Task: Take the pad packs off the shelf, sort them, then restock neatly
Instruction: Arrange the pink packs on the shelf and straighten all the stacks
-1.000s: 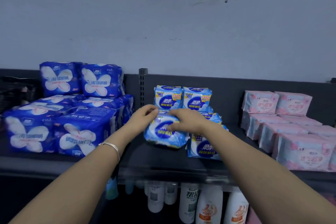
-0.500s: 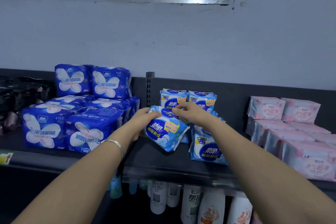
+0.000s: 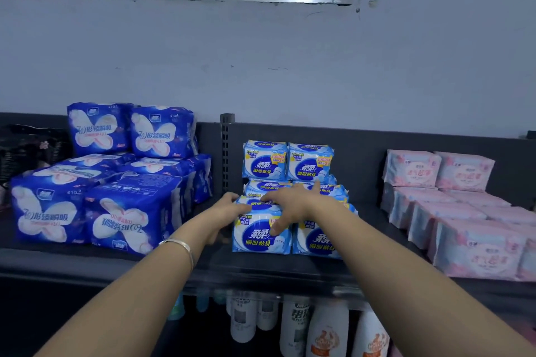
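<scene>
A light blue pad pack stands upright at the front of the dark shelf, beside a matching pack. My left hand grips its left top corner. My right hand lies over its top with the thumb pressed on the front face and the index finger stretched out to the right. More light blue packs are stacked behind. Dark blue pad packs are piled on the left, and pink pad packs sit in rows on the right.
A perforated upright post divides the shelf's back panel between the dark blue and light blue stacks. Black packets lie at the far left. White bottles stand on the lower shelf. A grey wall with a window rises behind.
The light blue pack was held tilted above the shelf; now it stands upright at the shelf's front, next to the other front pack. Both hands came down with it.
</scene>
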`<state>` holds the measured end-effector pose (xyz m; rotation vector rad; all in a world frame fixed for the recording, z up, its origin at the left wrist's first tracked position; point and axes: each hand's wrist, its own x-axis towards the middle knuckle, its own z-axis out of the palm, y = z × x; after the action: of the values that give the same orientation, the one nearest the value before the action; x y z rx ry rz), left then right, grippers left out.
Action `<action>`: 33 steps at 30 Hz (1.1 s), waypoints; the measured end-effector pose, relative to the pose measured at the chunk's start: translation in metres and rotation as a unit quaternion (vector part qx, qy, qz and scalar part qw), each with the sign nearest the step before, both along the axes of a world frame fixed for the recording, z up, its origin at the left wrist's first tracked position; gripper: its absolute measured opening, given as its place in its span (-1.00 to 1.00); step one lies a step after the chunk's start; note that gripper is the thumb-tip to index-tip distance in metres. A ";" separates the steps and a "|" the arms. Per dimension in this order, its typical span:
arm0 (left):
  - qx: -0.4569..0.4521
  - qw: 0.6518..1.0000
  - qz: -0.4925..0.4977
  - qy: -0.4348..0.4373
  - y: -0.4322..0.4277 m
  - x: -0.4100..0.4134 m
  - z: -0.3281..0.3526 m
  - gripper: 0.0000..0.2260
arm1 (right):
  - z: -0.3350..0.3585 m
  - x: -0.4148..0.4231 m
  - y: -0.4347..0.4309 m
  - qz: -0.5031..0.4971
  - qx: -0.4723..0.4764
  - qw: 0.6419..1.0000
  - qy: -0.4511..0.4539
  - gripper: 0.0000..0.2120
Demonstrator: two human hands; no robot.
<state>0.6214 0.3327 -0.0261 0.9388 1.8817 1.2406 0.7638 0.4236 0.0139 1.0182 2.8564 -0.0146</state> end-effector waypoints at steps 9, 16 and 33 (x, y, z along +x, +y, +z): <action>0.011 0.999 -0.023 0.040 0.012 0.001 0.000 -0.73 | 0.001 0.009 0.007 0.002 -0.022 0.999 0.024 -0.21; 0.089 0.988 -0.011 0.126 0.029 -0.011 0.006 -0.71 | 0.003 0.031 0.033 -0.094 -0.070 0.944 0.308 -0.59; -0.133 0.880 -0.133 0.436 0.075 0.000 0.016 -0.49 | -0.019 0.055 0.071 -0.248 -0.153 0.927 0.234 -0.50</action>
<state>0.6210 0.4082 -0.0100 1.7063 2.3759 0.3563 0.8190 0.4948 -0.0053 1.8207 2.7279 -0.8197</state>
